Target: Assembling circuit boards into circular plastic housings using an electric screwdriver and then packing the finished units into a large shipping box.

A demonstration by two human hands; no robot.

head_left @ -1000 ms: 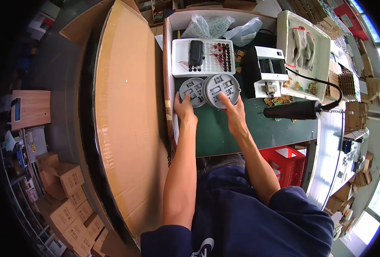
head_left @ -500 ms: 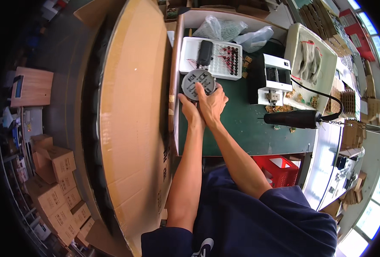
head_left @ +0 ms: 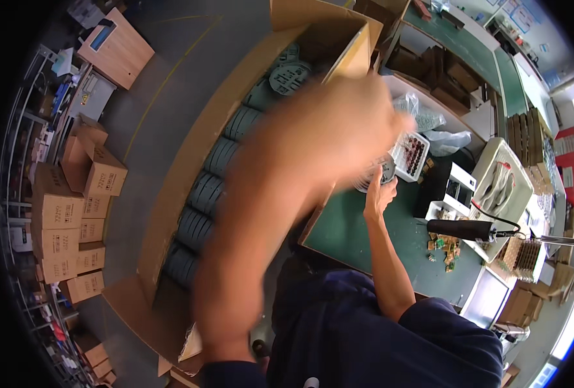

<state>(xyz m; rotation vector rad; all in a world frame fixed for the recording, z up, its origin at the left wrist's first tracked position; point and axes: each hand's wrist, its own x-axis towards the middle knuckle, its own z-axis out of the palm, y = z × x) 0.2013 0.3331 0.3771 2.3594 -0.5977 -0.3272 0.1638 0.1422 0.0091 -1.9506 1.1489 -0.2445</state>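
My right hand (head_left: pixel 380 195) is closed around the edge of a round grey plastic housing (head_left: pixel 386 169) over the green worktable (head_left: pixel 345 223). The left arm and hand partly cover that housing. My left hand (head_left: pixel 358 119) is raised across the middle of the view, near the edge between the carton and the table. Motion blurs its fingers, so I cannot tell whether they hold anything. On the left is a long open cardboard carton (head_left: pixel 164 213) filled with stacked round grey housings (head_left: pixel 196 191). One housing with dark slots (head_left: pixel 290 77) lies face up near its far end.
A white tray (head_left: pixel 400 163) of small red-wired parts lies beyond my right hand. To the right are a black-and-white machine (head_left: pixel 447 191), a black-handled tool (head_left: pixel 460 228), small circuit boards (head_left: pixel 447 249) and a cream bin (head_left: pixel 494 158) with gloves. Stacked cartons (head_left: pixel 64 223) stand far left.
My left hand has left the round housing and swung up, blurred. The right hand keeps hold of the housing. The view has turned left, and the carton's inside now shows.
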